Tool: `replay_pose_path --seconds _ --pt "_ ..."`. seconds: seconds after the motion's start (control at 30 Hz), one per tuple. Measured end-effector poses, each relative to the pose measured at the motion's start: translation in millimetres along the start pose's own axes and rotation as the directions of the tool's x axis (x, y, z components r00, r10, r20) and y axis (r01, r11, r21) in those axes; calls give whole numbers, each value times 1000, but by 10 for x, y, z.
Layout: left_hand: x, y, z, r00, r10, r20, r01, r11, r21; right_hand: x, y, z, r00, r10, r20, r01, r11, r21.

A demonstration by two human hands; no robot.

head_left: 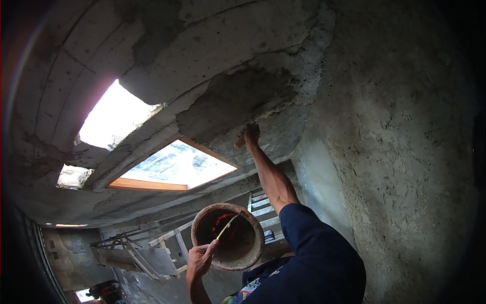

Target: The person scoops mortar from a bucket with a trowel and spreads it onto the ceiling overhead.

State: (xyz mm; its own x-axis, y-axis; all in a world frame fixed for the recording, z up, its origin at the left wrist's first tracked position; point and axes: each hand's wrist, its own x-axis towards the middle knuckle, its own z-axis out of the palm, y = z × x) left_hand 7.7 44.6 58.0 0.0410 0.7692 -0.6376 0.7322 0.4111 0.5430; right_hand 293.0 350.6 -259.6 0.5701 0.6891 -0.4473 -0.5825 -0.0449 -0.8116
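My right arm reaches up to a rough grey plastered wall (283, 137). My right hand (251, 134) is closed around a tan, wooden-looking hand tool (240, 142), its exact kind hidden by the fingers and shadow. Just beyond that hand spreads a dark, damp-looking patch of mortar (238, 99). Lower down, my left hand (200, 259) grips the thin yellowish handle (224, 231) of a round bucket (255, 248). The bucket's mouth faces me, its rim and inner wall crusted with grey mortar. Some reddish colour shows inside.
An orange-brown framed window (147, 185) sits left of my right hand, with a bright broken opening (114, 119) beyond it. A rough wall (395, 131) rises close on the right. Wooden trestles and boards (157, 261) stand at lower left, and a slatted ladder-like piece (260, 205) is behind the bucket.
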Motion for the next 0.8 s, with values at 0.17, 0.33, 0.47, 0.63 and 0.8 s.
replay_pose_path --seconds 0.17,0.33,0.47,0.63,0.8 --pt "-17 -38 -6 1000 -1 -20 1 1000 20 -235 177 40 994 36 103 -47 993 109" --pt "-5 -46 -1 1000 16 -25 -16 1000 2 -509 345 -101 987 25 156 -62 969 237" --pt "-14 -55 -1 1000 10 -11 -10 1000 -13 -519 309 -253 998 28 59 -43 963 266" --pt "3 -74 -1 1000 13 -1 -13 1000 -25 75 8 -98 998 -49 -47 56 983 174" --pt "33 -67 30 1000 22 15 -21 1000 -19 124 -224 413 996 -81 33 60 903 425"
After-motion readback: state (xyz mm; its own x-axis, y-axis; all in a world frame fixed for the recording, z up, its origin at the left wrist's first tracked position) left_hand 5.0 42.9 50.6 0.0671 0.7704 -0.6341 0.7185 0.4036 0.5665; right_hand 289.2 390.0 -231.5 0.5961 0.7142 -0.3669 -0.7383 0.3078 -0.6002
